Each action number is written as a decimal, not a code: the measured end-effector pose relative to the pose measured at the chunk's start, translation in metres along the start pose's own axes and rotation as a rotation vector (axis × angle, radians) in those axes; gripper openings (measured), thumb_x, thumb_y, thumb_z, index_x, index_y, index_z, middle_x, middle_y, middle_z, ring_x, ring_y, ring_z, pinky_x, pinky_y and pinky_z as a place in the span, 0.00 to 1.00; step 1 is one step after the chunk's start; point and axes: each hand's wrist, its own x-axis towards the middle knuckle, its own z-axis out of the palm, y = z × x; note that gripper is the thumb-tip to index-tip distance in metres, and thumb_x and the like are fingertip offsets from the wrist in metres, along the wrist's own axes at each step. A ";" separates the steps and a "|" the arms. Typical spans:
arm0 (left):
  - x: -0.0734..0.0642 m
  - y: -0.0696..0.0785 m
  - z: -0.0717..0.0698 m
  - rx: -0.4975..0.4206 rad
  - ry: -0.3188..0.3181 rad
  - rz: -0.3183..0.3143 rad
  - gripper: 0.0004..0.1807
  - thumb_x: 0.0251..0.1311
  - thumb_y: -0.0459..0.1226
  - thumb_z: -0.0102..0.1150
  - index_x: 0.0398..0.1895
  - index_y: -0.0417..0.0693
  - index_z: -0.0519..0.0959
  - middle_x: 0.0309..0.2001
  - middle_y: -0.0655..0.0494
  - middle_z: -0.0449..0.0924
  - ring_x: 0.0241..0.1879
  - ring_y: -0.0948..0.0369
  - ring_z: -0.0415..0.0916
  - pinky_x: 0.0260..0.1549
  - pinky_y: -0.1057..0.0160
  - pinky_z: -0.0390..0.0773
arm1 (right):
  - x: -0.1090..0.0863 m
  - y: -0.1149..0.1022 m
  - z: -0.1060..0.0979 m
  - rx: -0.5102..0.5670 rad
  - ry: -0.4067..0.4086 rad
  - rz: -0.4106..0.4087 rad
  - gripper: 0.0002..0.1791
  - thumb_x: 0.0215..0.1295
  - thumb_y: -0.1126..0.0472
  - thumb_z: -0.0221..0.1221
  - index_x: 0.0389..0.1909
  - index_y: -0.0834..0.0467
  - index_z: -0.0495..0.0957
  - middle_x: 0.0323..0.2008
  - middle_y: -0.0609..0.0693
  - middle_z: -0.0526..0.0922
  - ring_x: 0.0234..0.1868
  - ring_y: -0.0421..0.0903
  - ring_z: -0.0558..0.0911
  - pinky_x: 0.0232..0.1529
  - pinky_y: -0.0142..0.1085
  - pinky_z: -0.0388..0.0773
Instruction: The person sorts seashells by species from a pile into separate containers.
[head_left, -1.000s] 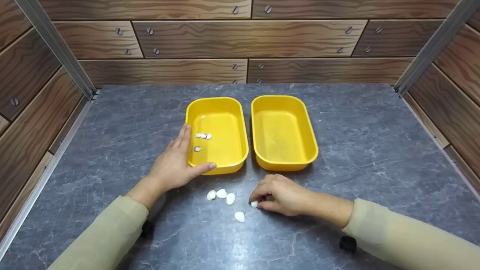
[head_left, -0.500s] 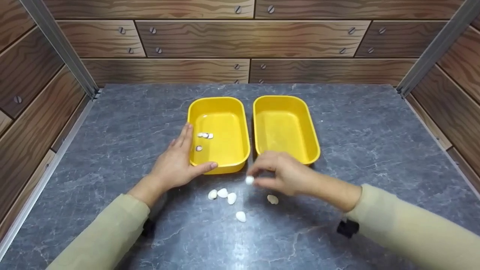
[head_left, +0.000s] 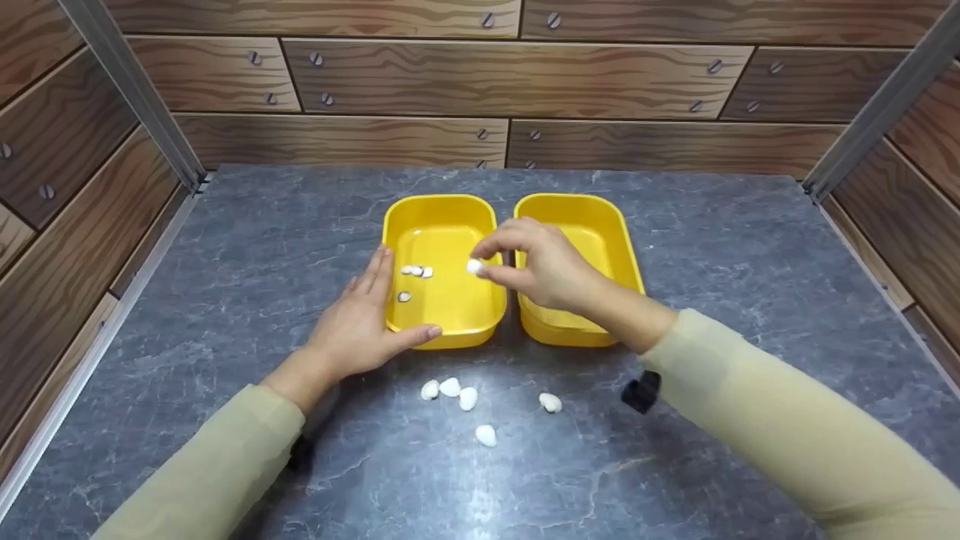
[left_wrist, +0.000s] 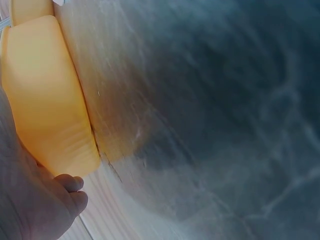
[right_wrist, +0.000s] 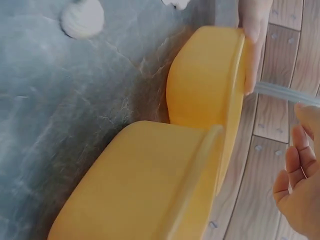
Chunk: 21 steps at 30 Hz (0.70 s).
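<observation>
Between thumb and fingertips, my right hand [head_left: 551, 266] pinches a small white seashell [head_left: 474, 266] above the left yellow tray [head_left: 461, 307], near its right wall. Several small shells [head_left: 416, 271] lie on that tray's floor, toward its left side. My left hand [head_left: 351, 330] rests against the same tray, fingers extended along the left rim and thumb over the front rim. The left wrist view catches this hand [left_wrist: 42, 205] beside the tray's outer wall [left_wrist: 45, 90]. In the right wrist view, the right hand [right_wrist: 305, 185] is at the edge and its shell is hidden.
Right of the left tray stands a second yellow tray [head_left: 570, 330], partly covered by my right forearm. On the grey marbled tabletop [head_left: 337, 480] in front lie several white shells [head_left: 468, 399], one [head_left: 550, 403] farther right. Wood-patterned panels [head_left: 420, 75] enclose the table.
My right hand has lifted a shell off the tabletop and carried it forward and left, over the left tray. The left hand keeps its place on the tray.
</observation>
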 end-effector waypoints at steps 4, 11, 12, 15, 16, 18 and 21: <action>0.000 0.002 0.000 0.000 -0.017 -0.013 0.71 0.58 0.78 0.55 0.88 0.50 0.32 0.87 0.51 0.29 0.82 0.39 0.48 0.77 0.35 0.53 | 0.015 0.009 0.010 -0.026 -0.026 0.119 0.11 0.70 0.57 0.72 0.50 0.54 0.90 0.46 0.49 0.88 0.49 0.49 0.79 0.53 0.46 0.77; 0.001 0.001 0.000 0.009 -0.018 -0.010 0.71 0.58 0.79 0.54 0.87 0.50 0.31 0.87 0.50 0.29 0.82 0.38 0.47 0.76 0.33 0.54 | 0.039 0.027 0.027 -0.032 -0.040 0.229 0.12 0.70 0.56 0.71 0.51 0.53 0.90 0.49 0.50 0.88 0.55 0.52 0.79 0.61 0.46 0.74; 0.001 0.002 0.000 0.007 -0.016 -0.011 0.71 0.58 0.79 0.54 0.88 0.50 0.31 0.87 0.50 0.29 0.82 0.38 0.47 0.76 0.33 0.54 | 0.042 0.029 0.029 -0.029 -0.043 0.242 0.12 0.71 0.56 0.71 0.51 0.53 0.90 0.49 0.49 0.88 0.56 0.53 0.79 0.62 0.46 0.73; 0.001 0.001 -0.001 0.003 -0.017 -0.014 0.71 0.58 0.79 0.54 0.87 0.51 0.30 0.87 0.50 0.29 0.82 0.38 0.46 0.75 0.32 0.54 | 0.049 0.031 0.034 -0.025 -0.054 0.280 0.11 0.71 0.55 0.71 0.51 0.52 0.90 0.50 0.48 0.88 0.59 0.56 0.79 0.64 0.47 0.72; 0.001 0.001 -0.001 0.002 -0.016 -0.014 0.71 0.58 0.79 0.54 0.87 0.51 0.30 0.87 0.50 0.29 0.82 0.38 0.46 0.75 0.32 0.54 | 0.051 0.032 0.035 -0.025 -0.057 0.290 0.11 0.71 0.55 0.71 0.51 0.52 0.90 0.50 0.48 0.88 0.59 0.55 0.79 0.65 0.47 0.72; 0.001 0.001 -0.001 0.001 -0.017 -0.012 0.71 0.58 0.79 0.54 0.87 0.50 0.31 0.87 0.50 0.29 0.82 0.38 0.46 0.75 0.32 0.54 | 0.054 0.031 0.037 -0.029 -0.064 0.307 0.11 0.71 0.55 0.70 0.52 0.51 0.90 0.50 0.46 0.87 0.60 0.54 0.78 0.66 0.46 0.71; 0.001 0.001 -0.001 0.005 -0.014 -0.003 0.71 0.58 0.79 0.54 0.87 0.48 0.31 0.87 0.49 0.29 0.82 0.38 0.47 0.76 0.33 0.54 | 0.058 0.032 0.041 -0.024 -0.073 0.319 0.11 0.71 0.55 0.70 0.52 0.51 0.90 0.50 0.46 0.87 0.60 0.54 0.79 0.67 0.46 0.71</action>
